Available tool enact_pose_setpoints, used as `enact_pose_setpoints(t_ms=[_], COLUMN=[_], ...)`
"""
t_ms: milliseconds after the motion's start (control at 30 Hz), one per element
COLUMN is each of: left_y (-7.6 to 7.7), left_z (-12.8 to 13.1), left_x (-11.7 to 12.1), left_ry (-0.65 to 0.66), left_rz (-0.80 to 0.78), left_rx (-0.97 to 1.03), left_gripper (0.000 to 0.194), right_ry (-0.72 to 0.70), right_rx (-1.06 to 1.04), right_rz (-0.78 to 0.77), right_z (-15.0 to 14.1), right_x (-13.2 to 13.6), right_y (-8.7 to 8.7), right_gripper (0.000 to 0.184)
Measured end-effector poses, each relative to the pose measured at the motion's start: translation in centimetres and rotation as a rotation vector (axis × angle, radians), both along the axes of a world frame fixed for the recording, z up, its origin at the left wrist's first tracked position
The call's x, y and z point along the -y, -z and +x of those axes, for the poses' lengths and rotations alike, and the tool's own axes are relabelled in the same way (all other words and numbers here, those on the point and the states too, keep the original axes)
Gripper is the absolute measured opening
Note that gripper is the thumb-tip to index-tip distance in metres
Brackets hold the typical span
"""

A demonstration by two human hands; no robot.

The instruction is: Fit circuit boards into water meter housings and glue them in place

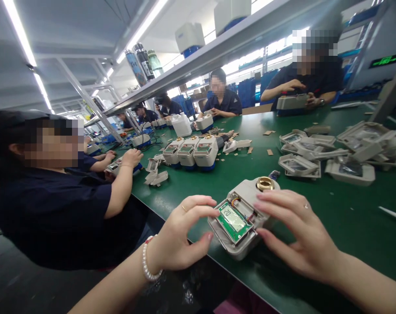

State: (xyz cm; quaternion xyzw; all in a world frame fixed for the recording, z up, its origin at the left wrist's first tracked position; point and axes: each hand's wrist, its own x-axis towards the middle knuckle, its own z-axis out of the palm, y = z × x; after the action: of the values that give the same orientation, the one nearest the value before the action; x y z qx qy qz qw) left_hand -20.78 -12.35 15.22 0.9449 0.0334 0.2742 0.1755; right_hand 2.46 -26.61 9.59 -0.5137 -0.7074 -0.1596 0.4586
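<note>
An off-white meter housing (pixel 246 192) sits at the near edge of the green table, its front uncovered. Inside is a green circuit board (pixel 237 237) with a display (pixel 232 218) reading what looks like 20, and coloured wires run beside it. A brass threaded ring (pixel 265 183) tops the housing. My left hand (pixel 187 229) is open at the left side, fingertips by the board's corner. On the other side, my right hand (pixel 299 233) is open too, fingers spread over the housing and thumb at its near edge; whether either hand presses on it I cannot tell.
Loose frame-like covers (pixel 355 148) lie piled on the right of the green table (pixel 250 131). Three similar meters (pixel 189 150) stand farther back, with cardboard scraps around. A co-worker (pixel 53 196) sits close on my left; others work opposite. An overhead shelf (pixel 198 54) crosses above.
</note>
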Motion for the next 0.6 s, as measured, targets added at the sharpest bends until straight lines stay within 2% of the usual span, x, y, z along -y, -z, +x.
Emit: enact_pose_setpoints(t_ms=[67,133,233,333,467,600], left_y=[0.5,1.0,1.3,1.2,0.7,-1.4], left_z=[-0.3,-0.1,0.8,1.5,1.8,2.6], left_x=[0.0,0.3,1.2,2.1,2.3,1.9], left_ry=[-0.101,-0.127,-0.174,-0.241,-0.232,-0.241], left_rz=[-0.128,-0.227,-0.304,-0.364,-0.518,-0.607], left_rx=[-0.106,-0.205,-0.278,-0.273,-0.192,-0.190], left_gripper=[0.058,0.080,0.094,0.088,0.080,0.070], right_ry=[0.070,0.066,0.054,0.052,0.037,0.032], right_rx=[-0.091,-0.144,-0.176,-0.190,-0.196,-0.196], right_rz=[-0.054,-0.132,-0.191,-0.197,-0.186,-0.183], right_z=[1.0,1.6,1.6,1.2,0.9,0.9], right_x=[-0.4,-0.8,-1.1,-1.0,-0.9,-1.0], right_y=[0.8,1.6,2.2,2.2,2.0,2.0], right_gripper=[0.057,0.072,0.078,0.080,0.079,0.080])
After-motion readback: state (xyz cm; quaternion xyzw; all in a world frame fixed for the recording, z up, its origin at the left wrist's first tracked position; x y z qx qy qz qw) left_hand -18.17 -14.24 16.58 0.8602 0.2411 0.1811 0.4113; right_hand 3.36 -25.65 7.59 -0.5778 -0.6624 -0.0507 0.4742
